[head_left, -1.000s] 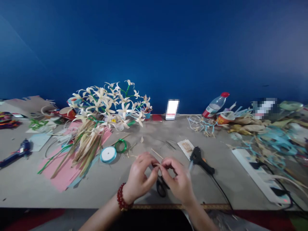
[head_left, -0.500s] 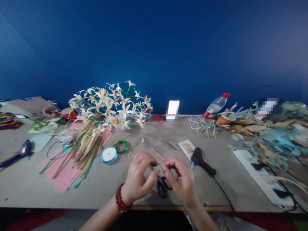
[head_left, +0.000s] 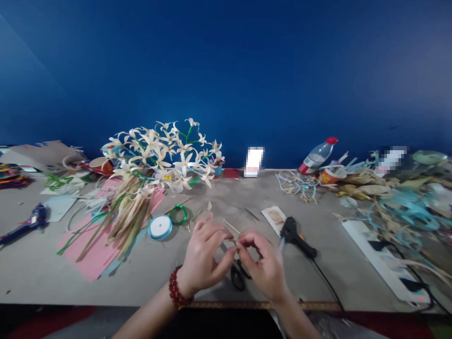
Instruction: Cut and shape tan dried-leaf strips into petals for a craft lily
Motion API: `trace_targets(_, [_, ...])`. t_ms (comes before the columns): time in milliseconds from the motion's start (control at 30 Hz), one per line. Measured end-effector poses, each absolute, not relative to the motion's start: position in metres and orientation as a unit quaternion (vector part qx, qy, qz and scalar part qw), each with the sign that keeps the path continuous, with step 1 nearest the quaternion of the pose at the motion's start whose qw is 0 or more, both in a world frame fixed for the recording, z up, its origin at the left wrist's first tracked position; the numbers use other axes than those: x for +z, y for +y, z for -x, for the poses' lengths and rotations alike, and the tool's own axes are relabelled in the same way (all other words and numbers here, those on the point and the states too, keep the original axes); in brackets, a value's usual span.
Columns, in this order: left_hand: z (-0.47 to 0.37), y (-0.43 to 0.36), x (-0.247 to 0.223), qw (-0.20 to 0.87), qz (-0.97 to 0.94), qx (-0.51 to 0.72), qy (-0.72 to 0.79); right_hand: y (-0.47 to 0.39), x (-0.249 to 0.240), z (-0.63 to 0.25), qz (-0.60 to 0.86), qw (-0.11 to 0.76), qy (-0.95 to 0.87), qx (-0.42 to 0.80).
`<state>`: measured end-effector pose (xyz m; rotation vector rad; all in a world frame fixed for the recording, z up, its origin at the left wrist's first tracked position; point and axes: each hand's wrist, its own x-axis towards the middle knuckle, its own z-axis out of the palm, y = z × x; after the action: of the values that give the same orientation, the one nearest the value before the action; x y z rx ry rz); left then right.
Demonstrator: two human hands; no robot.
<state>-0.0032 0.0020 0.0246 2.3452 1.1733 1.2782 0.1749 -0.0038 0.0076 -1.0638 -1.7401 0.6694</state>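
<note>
My left hand [head_left: 208,252], with a red bead bracelet at the wrist, has thumb and fingers pinched near the table's middle. Fingertips of my right hand [head_left: 263,263] meet it, also pinched. Between them is something small and pale that I cannot make out. A thin pale stick [head_left: 231,227] shows just beyond the fingertips; whether it is held is unclear. Black-handled scissors [head_left: 238,278] lie beneath the hands, partly hidden. To the left are a white-and-blue ribbon spool [head_left: 160,228] and a green tape ring [head_left: 178,214].
White flowers [head_left: 158,150] stand at the back left above dried husks [head_left: 130,221] and pink paper [head_left: 84,254]. A black glue gun [head_left: 298,238], a power strip [head_left: 384,263], a bottle [head_left: 318,155] and a phone [head_left: 254,161] lie or stand right of centre.
My left hand has shifted slightly right, its thumb now closer to my right fingertips. My right hand has moved slightly left, and the two hands' fingertips meet.
</note>
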Motion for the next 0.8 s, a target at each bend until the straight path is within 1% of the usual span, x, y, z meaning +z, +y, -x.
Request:
trace_targets(200, [-0.002,0.001,0.021,0.085,-0.805,0.421,0.409,-0.001,0.014,-0.171,0.434,0.451,-0.737,0.257])
trace_targets(433, [0.000,-0.002,0.023,0.073,-0.825,0.375,0.416,-0.002,0.022,-0.165,0.438,0.422,-0.763,0.221])
trace_targets(533, [0.001,-0.006,0.022,0.067,-0.810,0.390,0.432,0.000,0.018,-0.170,0.450,0.424,-0.757,0.210])
trace_targets(700, [0.007,-0.007,0.019,0.051,-0.785,0.417,0.455,0.008,0.011,-0.194,0.518,0.452,-0.715,0.131])
trace_targets(800, [0.007,-0.006,0.018,0.053,-0.788,0.416,0.450,0.006,0.013,-0.193,0.480,0.441,-0.736,0.183])
